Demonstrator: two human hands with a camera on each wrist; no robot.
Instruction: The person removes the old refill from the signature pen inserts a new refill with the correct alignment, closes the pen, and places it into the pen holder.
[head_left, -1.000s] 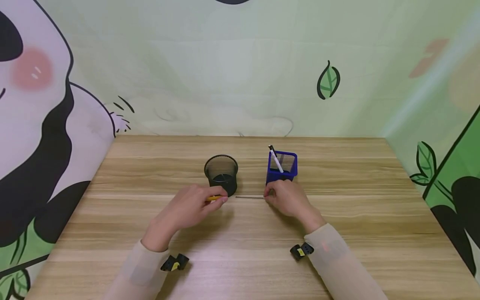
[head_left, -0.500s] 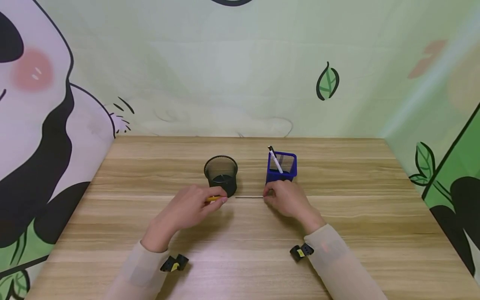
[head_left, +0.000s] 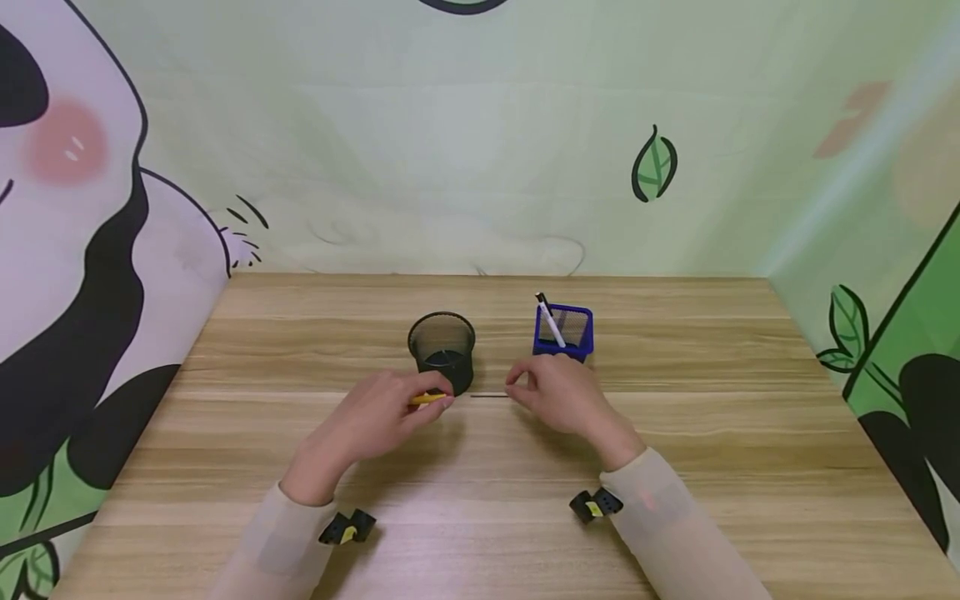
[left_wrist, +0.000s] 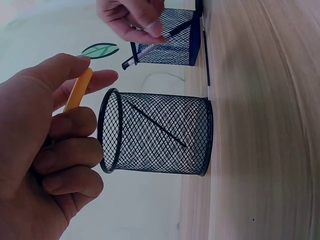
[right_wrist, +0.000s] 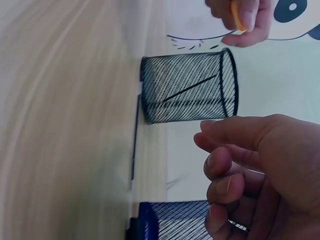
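Note:
My left hand (head_left: 386, 408) pinches a yellow-orange stick (left_wrist: 78, 90) between thumb and fingers, in front of the black mesh pen cup (left_wrist: 155, 134). What kind of stick it is, I cannot tell. A thin dark rod with pale ends (right_wrist: 135, 140) lies on the table between the two cups. Over its right part, in the head view, hovers my right hand (head_left: 562, 396). Its fingers are loosely curled, thumb and index tips close together, with nothing visible between them. Behind that hand stands a blue mesh pen holder (head_left: 581, 329) with a white pen (head_left: 551, 325) leaning in it.
A slanted dark line (left_wrist: 157, 125) shows through the black cup's mesh. The wooden table (head_left: 465, 517) runs back to a wall sheet (head_left: 450, 167) printed with a panda and leaves. Each sleeve carries a small black camera block.
My right hand has moved a little left and up, away from the rod's right end and over the rod. The rod stays where it lay. My left hand has hardly moved.

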